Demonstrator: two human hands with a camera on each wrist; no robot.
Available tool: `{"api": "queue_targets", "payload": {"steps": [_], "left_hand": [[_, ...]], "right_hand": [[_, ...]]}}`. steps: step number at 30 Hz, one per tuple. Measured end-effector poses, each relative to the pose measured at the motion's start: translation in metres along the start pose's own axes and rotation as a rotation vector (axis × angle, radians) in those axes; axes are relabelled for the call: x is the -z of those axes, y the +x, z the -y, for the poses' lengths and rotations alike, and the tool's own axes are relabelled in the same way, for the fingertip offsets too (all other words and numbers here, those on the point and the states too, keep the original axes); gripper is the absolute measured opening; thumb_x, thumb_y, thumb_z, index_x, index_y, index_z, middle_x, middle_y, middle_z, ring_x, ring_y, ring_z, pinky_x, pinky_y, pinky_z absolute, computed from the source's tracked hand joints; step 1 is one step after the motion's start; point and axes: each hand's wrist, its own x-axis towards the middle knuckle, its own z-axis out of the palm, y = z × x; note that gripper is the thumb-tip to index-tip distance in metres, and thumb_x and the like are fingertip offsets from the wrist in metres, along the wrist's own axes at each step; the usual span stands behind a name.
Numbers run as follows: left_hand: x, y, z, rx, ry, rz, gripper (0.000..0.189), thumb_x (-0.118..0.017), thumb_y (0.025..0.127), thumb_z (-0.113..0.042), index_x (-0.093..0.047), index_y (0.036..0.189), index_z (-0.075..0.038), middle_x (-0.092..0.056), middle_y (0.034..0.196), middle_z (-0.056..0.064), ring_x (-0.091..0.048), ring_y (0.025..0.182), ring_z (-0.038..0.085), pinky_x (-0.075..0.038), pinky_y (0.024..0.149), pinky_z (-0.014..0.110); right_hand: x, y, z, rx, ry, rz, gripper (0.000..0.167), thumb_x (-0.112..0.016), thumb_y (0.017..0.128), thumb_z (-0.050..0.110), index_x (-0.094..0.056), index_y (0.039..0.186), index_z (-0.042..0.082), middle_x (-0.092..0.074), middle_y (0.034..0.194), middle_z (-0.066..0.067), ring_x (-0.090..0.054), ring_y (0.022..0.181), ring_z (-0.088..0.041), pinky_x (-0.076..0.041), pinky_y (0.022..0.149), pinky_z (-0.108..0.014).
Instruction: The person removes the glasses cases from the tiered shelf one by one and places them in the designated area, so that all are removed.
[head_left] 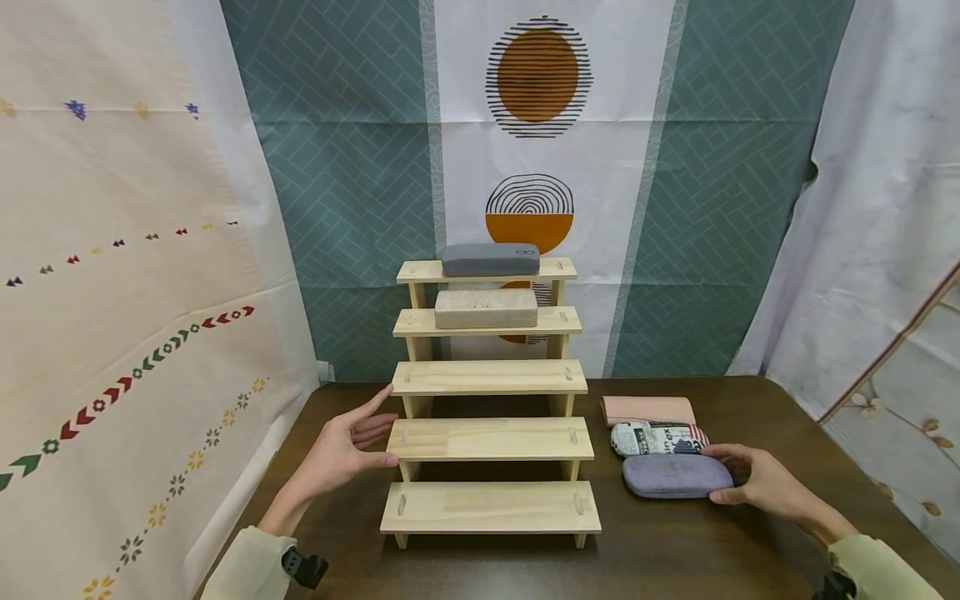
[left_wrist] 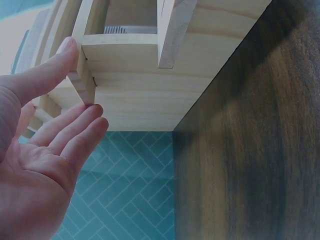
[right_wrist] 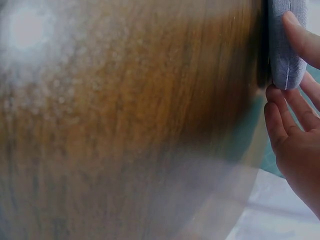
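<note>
A stepped wooden display stand (head_left: 491,507) rises in the middle of the table. My left hand (head_left: 341,446) is at its left side, thumb at the front and fingertips at the back of one step's end (left_wrist: 82,82). At the right, my right hand (head_left: 765,483) grips the right end of a grey-purple glasses case (head_left: 677,477), thumb in front and fingers behind. The right wrist view shows the thumb along the case's (right_wrist: 287,55) side. Just behind lies a newspaper-print glasses case (head_left: 652,438), and beyond that a pink case (head_left: 648,410).
A dark grey glasses case (head_left: 490,260) sits on the top step, and a beige, speckled case (head_left: 486,309) on the step below it. Dark wooden tabletop (head_left: 645,550) surrounds the stand. Patterned cloth (head_left: 345,167) hangs behind and at both sides.
</note>
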Motion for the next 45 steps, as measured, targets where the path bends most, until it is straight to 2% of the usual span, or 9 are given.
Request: {"api": "queue_targets", "payload": {"steps": [9,18,26,33,39,45], "left_hand": [[0.0000,0.0008,-0.0004,-0.003,-0.007,0.006,0.106,-0.093,0.077,-0.001,-0.038,0.165,-0.020,-0.052,0.150,0.028,-0.057,0.134,0.044,-0.049,0.104,0.060],[0.0002,0.0017,0.0011,-0.010,-0.013,0.008,0.106,-0.093,0.077,0.000,-0.038,0.165,-0.020,-0.052,0.150,0.028,-0.057,0.134,0.043,-0.052,0.103,0.054],[0.0012,0.0004,0.0017,-0.021,-0.002,0.005,0.105,-0.093,0.078,-0.002,-0.038,0.165,-0.018,-0.052,0.151,0.027,-0.057,0.133,0.043,-0.053,0.103,0.049],[0.0014,0.0003,0.0027,-0.011,0.006,0.002,0.104,-0.094,0.078,-0.004,-0.039,0.165,-0.020,-0.053,0.151,0.026,-0.058,0.133,0.042,-0.054,0.104,0.041],[0.0012,0.0005,0.0020,-0.011,-0.002,0.000,0.105,-0.093,0.078,-0.002,-0.039,0.165,-0.019,-0.053,0.150,0.026,-0.058,0.133,0.042,-0.054,0.104,0.039],[0.0004,0.0004,0.0033,-0.003,-0.009,0.003,0.105,-0.093,0.078,-0.002,-0.038,0.165,-0.020,-0.054,0.148,0.027,-0.058,0.133,0.043,-0.054,0.104,0.043]], "right_hand": [[0.0008,-0.0005,0.0013,0.016,0.016,0.002,0.064,-0.094,0.077,0.005,-0.062,0.129,-0.013,-0.070,0.106,-0.011,-0.064,0.088,-0.005,-0.054,0.070,-0.023],[0.0016,-0.0009,0.0007,-0.017,0.002,0.012,0.064,-0.094,0.078,0.008,-0.062,0.130,-0.012,-0.069,0.107,-0.012,-0.063,0.088,-0.006,-0.054,0.071,-0.024],[0.0010,-0.0015,-0.0021,0.010,0.003,0.006,0.064,-0.094,0.077,0.006,-0.063,0.130,-0.013,-0.069,0.108,-0.013,-0.064,0.089,-0.006,-0.054,0.071,-0.024],[0.0012,-0.0017,-0.0009,-0.007,-0.010,0.009,0.064,-0.094,0.077,0.007,-0.063,0.130,-0.011,-0.069,0.109,-0.013,-0.064,0.089,-0.007,-0.055,0.072,-0.024],[0.0017,-0.0028,0.0005,-0.025,0.011,0.016,0.065,-0.094,0.078,0.008,-0.062,0.131,-0.012,-0.069,0.111,-0.015,-0.064,0.090,-0.007,-0.055,0.072,-0.024],[0.0025,-0.0066,0.0014,-0.025,0.006,-0.043,0.065,-0.095,0.076,0.009,-0.065,0.131,-0.009,-0.071,0.114,-0.015,-0.065,0.093,-0.006,-0.057,0.075,-0.026]]}}
